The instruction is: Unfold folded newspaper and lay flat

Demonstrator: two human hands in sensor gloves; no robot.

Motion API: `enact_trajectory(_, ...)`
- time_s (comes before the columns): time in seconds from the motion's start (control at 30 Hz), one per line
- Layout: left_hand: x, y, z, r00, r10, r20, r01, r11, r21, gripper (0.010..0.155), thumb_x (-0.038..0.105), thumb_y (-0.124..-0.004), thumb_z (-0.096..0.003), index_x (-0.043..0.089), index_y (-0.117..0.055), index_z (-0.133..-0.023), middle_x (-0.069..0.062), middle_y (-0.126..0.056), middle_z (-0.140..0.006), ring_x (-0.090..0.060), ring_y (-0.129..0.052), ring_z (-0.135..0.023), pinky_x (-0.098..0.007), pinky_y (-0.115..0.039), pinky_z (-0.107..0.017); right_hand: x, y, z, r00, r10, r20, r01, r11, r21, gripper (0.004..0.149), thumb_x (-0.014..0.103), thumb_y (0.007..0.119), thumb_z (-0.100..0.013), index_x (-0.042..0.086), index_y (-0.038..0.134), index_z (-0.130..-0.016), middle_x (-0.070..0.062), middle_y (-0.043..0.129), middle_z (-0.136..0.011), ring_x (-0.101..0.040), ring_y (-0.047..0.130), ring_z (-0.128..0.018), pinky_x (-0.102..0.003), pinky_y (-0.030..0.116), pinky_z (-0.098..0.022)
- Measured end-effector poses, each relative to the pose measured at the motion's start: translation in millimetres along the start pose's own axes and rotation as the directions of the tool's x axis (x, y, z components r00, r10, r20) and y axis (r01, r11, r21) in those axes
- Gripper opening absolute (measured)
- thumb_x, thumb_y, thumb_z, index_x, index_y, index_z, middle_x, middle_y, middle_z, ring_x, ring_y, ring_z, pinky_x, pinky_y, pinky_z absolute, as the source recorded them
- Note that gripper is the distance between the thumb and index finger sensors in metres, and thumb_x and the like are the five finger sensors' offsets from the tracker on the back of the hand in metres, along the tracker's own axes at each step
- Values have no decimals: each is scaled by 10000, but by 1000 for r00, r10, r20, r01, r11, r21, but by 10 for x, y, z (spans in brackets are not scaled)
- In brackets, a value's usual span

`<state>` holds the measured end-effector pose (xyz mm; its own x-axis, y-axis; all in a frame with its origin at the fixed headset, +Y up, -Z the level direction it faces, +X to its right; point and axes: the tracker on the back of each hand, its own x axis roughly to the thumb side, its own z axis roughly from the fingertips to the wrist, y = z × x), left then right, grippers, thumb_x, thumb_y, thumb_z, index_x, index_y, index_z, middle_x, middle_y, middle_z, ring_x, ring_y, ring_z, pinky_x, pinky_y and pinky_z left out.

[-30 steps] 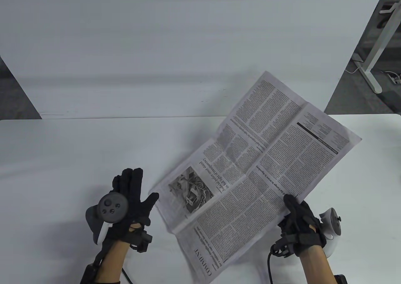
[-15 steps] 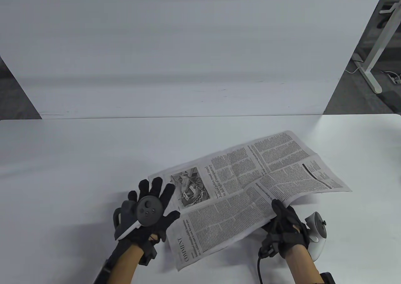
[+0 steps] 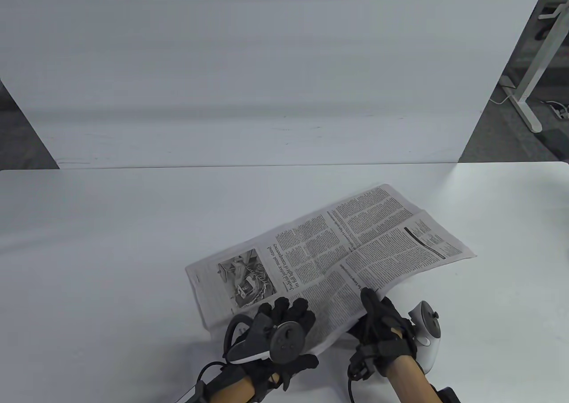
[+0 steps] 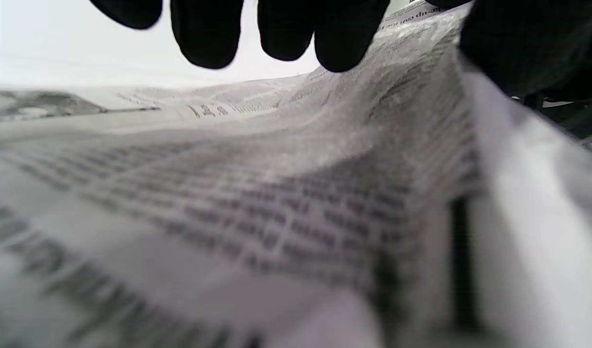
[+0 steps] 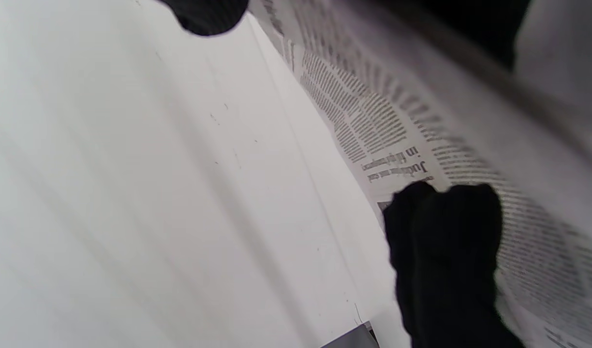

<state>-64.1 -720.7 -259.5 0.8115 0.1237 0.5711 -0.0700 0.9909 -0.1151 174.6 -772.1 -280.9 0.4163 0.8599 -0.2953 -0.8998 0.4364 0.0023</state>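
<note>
On the white table (image 3: 111, 243) the opened newspaper (image 3: 329, 251) lies nearly flat, left hand (image 3: 278, 332) resting fingers-together on its near edge, right hand (image 3: 384, 327) pinching that edge's right part; next, I'd judge: let go, smooth the creases.

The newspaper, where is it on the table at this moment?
In the table view the newspaper lies opened on the white table, right of centre near the front edge, with the left hand and right hand at its near edge.

my workplace: office or lab. white table (image 3: 111, 243), white partition board (image 3: 249, 65) behind, grey carpet (image 3: 511, 131), height-adjustable desk leg (image 3: 529, 105), cable on floor (image 3: 504, 98).
</note>
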Motion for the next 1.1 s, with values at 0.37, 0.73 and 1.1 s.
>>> enact_trajectory(0.37,-197,37,24,929,361,-84,-354,931,85,379,390,-771,-502,220,-891,-818,-105,-789,-1068,-490,-816,-968,-663,-595,-709,-32,108,-22,998,59,-10,-57,990,133,767,405,733,-541,192,234,-1083,-270,372,-1152,-624,604,-956,-650,784,-557)
enact_trajectory(0.73,-528,-48,31,626,758,-185,-763,644,55,374,371,-789,-499,169,-904,-791,-131,-843,-1010,-486,-863,-916,-637,-639,-687,-212,300,-10,922,354,-157,-317,923,220,733,318,772,-526,78,348,-1074,-324,550,-1089,-595,722,-900,-626,786,-535)
enact_trajectory(1.1,-1186,306,296,281,954,-105,-915,299,272,376,374,-798,-502,147,-905,-782,-138,-877,-969,-476,-935,-842,-627,-687,-649,267,-72,-10,888,441,-129,-436,897,70,506,251,773,-518,21,744,-968,-270,944,-843,-535,981,-664,-569,843,-451)
